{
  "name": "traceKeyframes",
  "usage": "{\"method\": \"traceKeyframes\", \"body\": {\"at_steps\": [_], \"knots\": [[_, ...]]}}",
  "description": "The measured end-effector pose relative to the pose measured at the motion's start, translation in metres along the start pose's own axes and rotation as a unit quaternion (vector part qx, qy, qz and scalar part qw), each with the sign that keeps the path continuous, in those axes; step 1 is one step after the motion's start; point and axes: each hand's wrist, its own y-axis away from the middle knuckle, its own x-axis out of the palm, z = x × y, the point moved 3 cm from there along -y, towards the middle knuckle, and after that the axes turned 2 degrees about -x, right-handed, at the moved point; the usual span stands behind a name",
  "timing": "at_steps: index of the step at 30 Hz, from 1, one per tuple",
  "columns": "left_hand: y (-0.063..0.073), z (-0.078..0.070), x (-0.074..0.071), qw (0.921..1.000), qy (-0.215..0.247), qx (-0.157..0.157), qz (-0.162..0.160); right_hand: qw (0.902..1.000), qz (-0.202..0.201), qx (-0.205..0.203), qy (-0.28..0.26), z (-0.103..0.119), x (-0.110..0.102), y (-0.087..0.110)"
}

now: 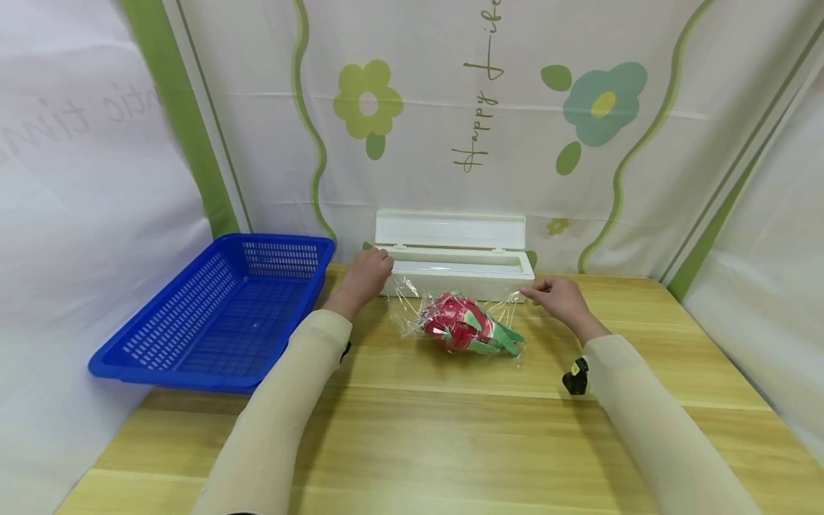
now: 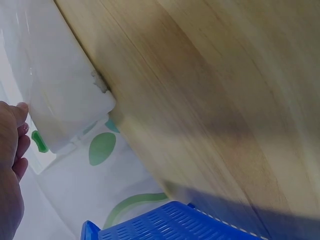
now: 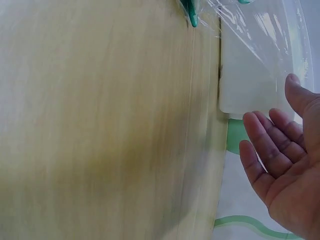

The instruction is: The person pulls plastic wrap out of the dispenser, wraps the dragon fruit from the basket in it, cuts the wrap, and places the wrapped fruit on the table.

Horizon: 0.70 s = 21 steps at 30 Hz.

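Observation:
A red dragon fruit (image 1: 453, 322) with green leaf tips lies on the table, with clear cling film (image 1: 407, 315) over and around it. Right behind it stands a long white cling film box (image 1: 450, 230), its lid raised. My left hand (image 1: 368, 277) is at the box's left end, fingertips pinching the film's edge. At the opposite end, my right hand (image 1: 558, 297) pinches the film between thumb and finger. Folds in the film run toward the right thumb (image 3: 294, 82), while the other fingers spread apart below it.
To the left, a blue perforated plastic basket (image 1: 225, 315) stands on the wooden table (image 1: 450, 443). A white curtain (image 1: 438, 143) with flowers and lettering hangs close behind the box, and white cloth encloses both sides.

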Motion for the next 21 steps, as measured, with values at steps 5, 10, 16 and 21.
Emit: {"method": "traceKeyframes", "body": {"at_steps": [5,10,16,21], "knots": [[0.001,-0.001,-0.003,0.9998,0.015,-0.003,-0.009,0.9996,0.004,-0.019,-0.019,0.001,0.0,0.001],[0.001,-0.002,-0.006,0.9998,0.018,-0.003,-0.008,0.9991,0.002,-0.027,-0.033,0.003,0.002,0.0],[0.002,-0.003,-0.007,0.9998,0.021,-0.002,-0.002,0.998,-0.033,-0.053,-0.012,0.006,0.006,0.0],[0.005,-0.004,-0.008,0.9997,0.024,-0.004,-0.004,0.9886,-0.068,-0.123,0.054,0.017,0.011,-0.001]]}}
